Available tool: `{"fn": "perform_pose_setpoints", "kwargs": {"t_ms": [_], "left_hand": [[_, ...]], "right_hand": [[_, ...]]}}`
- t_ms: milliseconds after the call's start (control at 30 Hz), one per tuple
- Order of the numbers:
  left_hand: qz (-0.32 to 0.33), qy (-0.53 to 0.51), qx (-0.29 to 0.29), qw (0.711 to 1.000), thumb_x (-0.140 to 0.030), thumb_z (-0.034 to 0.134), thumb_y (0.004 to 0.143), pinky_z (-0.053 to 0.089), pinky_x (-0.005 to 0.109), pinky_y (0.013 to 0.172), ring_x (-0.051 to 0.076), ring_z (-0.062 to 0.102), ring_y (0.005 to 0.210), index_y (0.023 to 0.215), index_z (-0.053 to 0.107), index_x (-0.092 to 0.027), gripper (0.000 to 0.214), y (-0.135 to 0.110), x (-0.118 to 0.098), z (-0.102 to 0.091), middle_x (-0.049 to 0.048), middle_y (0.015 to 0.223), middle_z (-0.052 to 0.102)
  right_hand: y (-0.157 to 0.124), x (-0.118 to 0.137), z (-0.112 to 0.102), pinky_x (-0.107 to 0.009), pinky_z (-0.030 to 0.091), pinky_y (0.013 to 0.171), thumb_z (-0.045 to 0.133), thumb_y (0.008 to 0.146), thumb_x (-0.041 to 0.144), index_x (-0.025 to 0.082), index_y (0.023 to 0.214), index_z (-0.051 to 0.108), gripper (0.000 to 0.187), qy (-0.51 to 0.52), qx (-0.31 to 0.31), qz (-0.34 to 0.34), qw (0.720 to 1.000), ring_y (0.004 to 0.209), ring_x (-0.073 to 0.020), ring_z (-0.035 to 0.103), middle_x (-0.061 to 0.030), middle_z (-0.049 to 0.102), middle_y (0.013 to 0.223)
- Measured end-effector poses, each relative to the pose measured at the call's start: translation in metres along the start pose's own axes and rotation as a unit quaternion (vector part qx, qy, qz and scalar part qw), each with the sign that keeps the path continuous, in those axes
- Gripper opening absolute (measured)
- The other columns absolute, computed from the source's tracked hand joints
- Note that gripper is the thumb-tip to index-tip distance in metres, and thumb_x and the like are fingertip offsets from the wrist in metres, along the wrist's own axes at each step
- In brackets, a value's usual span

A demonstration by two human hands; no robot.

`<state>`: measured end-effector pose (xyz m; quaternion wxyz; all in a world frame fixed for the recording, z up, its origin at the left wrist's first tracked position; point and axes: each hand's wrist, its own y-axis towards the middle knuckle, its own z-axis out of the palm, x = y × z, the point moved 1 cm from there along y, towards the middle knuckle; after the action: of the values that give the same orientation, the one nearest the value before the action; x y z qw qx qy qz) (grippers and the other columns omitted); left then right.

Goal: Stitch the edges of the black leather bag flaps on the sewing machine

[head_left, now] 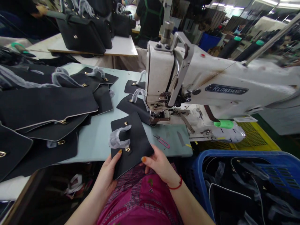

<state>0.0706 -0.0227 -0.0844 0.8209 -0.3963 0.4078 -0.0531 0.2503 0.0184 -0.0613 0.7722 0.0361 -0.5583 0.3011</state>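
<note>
Between my two hands I hold a black leather bag panel (138, 134) at the table's front edge. It carries gold-coloured hardware and a handle wrapped in clear plastic (114, 139). My left hand (110, 167) grips the panel's lower left edge, thumb on top. At its right edge my right hand (159, 164) pinches it, the thumb on top and the other fingers partly hidden. Just beyond the panel, two similar black pieces (134, 106) lie beside the white sewing machine (211, 75). Pink-handled thread snips (162, 141) rest on the table right of the panel.
Black panels with wrapped handles (47, 104) are piled at the left. A blue plastic basket (199, 165) at the right holds more black pieces. Behind, finished-looking black bags (82, 34) stand on a white board (126, 47), and a person in an apron (150, 18) stands farther back.
</note>
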Motion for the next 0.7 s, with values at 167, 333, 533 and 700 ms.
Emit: {"fn": "perform_pose_setpoints", "kwargs": {"t_ms": [167,333,533,700], "left_hand": [[0.007,-0.048,-0.025,0.999,-0.011,0.062,0.082,0.057,0.021,0.055,0.014,0.069,0.059,0.105,0.064,-0.021,0.025,-0.013,-0.016,0.007,0.0018,0.08,0.074],[0.01,-0.043,-0.018,0.999,-0.011,0.061,0.082,0.058,0.025,0.055,0.018,0.07,0.061,0.108,0.062,-0.019,0.027,-0.016,-0.022,0.008,0.0041,0.078,0.073],[0.091,0.025,0.006,0.996,-0.029,0.071,0.078,0.05,0.041,0.099,0.028,0.059,0.116,0.121,0.055,-0.017,0.047,-0.009,-0.001,-0.021,0.013,0.125,0.061],[0.491,0.312,-0.127,0.803,-0.036,0.07,0.076,0.03,0.052,0.113,0.034,0.039,0.134,0.131,0.048,-0.023,0.061,-0.047,-0.011,-0.051,0.0126,0.143,0.042]], "right_hand": [[-0.001,-0.001,0.022,-0.018,0.052,0.058,0.074,0.078,0.025,0.02,0.111,0.058,0.037,0.014,0.016,-0.063,0.998,0.077,-0.0122,0.061,-0.0025,0.064,0.101],[0.006,0.003,0.042,-0.025,0.054,0.072,0.062,0.083,0.018,0.019,0.112,0.059,0.03,-0.043,-0.036,-0.094,0.994,0.084,-0.0153,0.063,-0.0032,0.066,0.104],[0.014,0.01,0.059,-0.031,0.046,0.094,0.044,0.096,0.022,0.018,0.112,0.061,0.024,-0.238,-0.129,-0.247,0.931,0.102,-0.0186,0.059,-0.0082,0.063,0.11],[0.022,0.02,0.075,-0.032,0.049,0.08,0.038,0.096,0.019,0.016,0.098,0.064,0.026,-0.408,-0.093,-0.336,0.844,0.087,-0.0203,0.06,-0.0087,0.064,0.091]]}}
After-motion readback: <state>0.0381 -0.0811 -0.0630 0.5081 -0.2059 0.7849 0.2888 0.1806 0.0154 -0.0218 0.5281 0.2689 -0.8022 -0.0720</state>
